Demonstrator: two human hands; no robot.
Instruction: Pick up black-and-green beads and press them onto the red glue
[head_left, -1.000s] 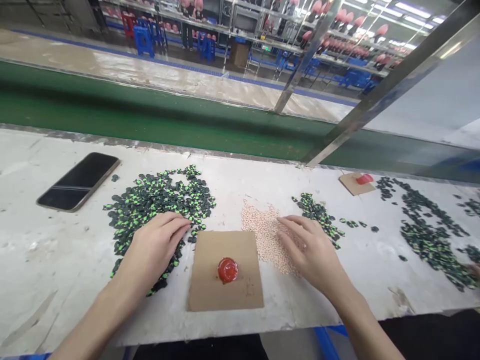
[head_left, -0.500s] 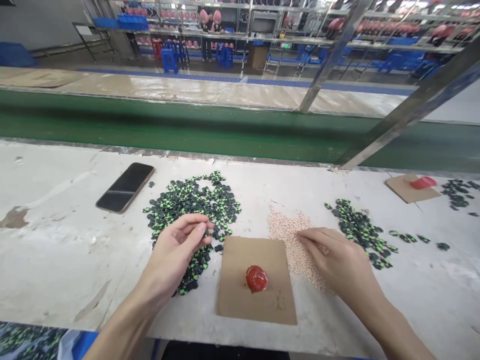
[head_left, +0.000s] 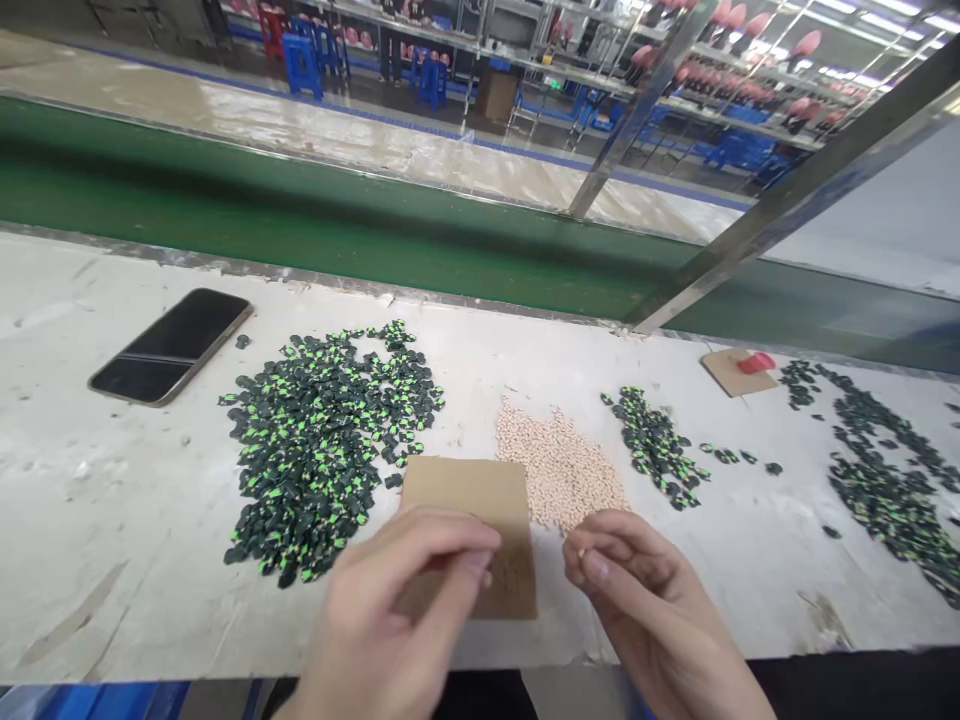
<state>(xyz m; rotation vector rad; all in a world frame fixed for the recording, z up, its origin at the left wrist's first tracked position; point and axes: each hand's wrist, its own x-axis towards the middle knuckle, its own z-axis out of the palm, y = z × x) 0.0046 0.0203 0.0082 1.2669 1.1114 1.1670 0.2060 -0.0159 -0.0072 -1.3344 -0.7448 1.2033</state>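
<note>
My left hand (head_left: 420,600) is closed in a pinch over the brown cardboard square (head_left: 465,480), blurred by motion. What it pinches is hidden, and the hand covers the red paste seen there earlier. To its right, my right hand (head_left: 652,600) pinches a small pale pink piece (head_left: 582,554) between thumb and fingers. Just beyond it spreads a heap of small pale pink bead-like pieces (head_left: 559,465). A large pile of small dark green pieces with bright green marks (head_left: 315,440) lies left of the cardboard, and a smaller such pile (head_left: 652,445) lies right of the pink heap.
A phone (head_left: 172,345) lies on the worn white table (head_left: 82,480) at left. At right are another cardboard piece (head_left: 724,372) with a red object (head_left: 756,363) and more dark pieces (head_left: 892,500). A green conveyor belt (head_left: 337,225) and slanted metal post (head_left: 787,210) stand beyond.
My right hand has left the pink heap and moved nearer my body with its palm side turned up. My left hand has moved right, from the dark pile to over the cardboard. The view has shifted.
</note>
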